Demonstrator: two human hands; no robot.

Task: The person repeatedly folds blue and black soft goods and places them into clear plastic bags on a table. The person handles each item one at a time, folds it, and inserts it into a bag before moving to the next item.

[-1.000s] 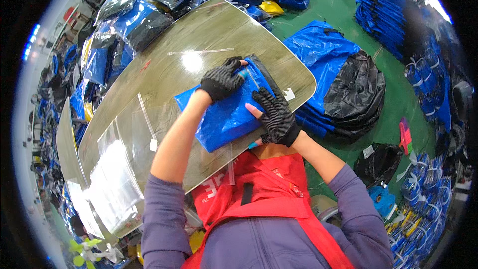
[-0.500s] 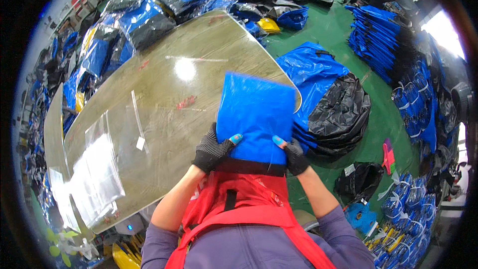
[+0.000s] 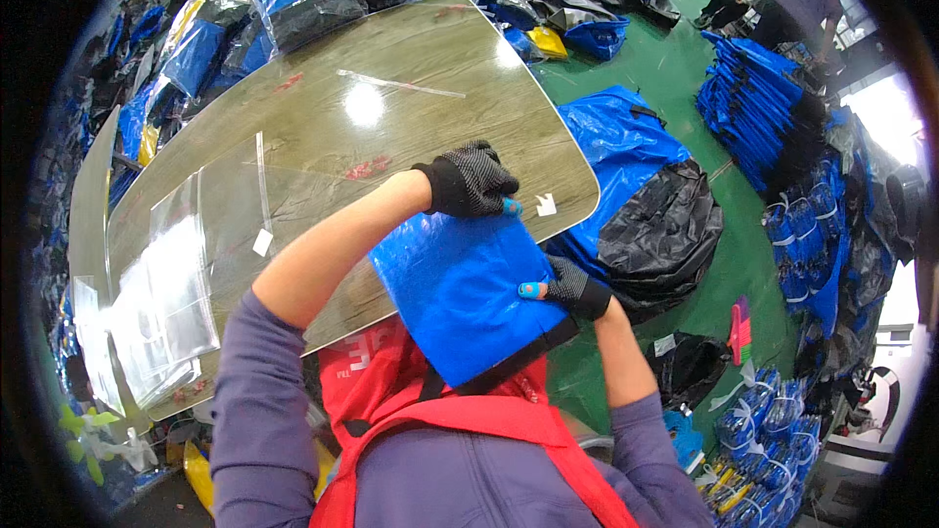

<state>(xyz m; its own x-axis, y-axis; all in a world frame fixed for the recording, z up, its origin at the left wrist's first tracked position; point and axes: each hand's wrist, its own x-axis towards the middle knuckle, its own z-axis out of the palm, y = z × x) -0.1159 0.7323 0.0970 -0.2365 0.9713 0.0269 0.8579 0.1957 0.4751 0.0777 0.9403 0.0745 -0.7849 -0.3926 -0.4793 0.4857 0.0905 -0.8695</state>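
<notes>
A folded piece of blue coated fabric with a black band along one edge (image 3: 460, 279) is held tilted in front of my red apron (image 3: 367, 372), over the near edge of the table (image 3: 430, 137). My left hand (image 3: 477, 181), in a black dotted glove with blue-tipped thumb, is closed on its far edge. On the right edge my right hand (image 3: 572, 290) grips it, thumb flat on top and fingers underneath, out of sight. Clear plastic bags (image 3: 161, 284) lie flat on the table's left part. A small white paper scrap (image 3: 546, 204) rests beyond my left hand.
Bagged blue and black goods (image 3: 303, 0) are heaped behind the table. A blue and black fabric pile (image 3: 655, 205) sits on the green floor (image 3: 675, 68) at right, with a blue stack (image 3: 753, 103) farther off. Tied bundles (image 3: 773, 420) and a pink brush (image 3: 740, 332) lie nearer. Someone stands far right.
The folded fabric has turned, its black edge now slanting toward the lower right. My left hand has moved from its left side up to the far edge; my right hand keeps hold of the right side.
</notes>
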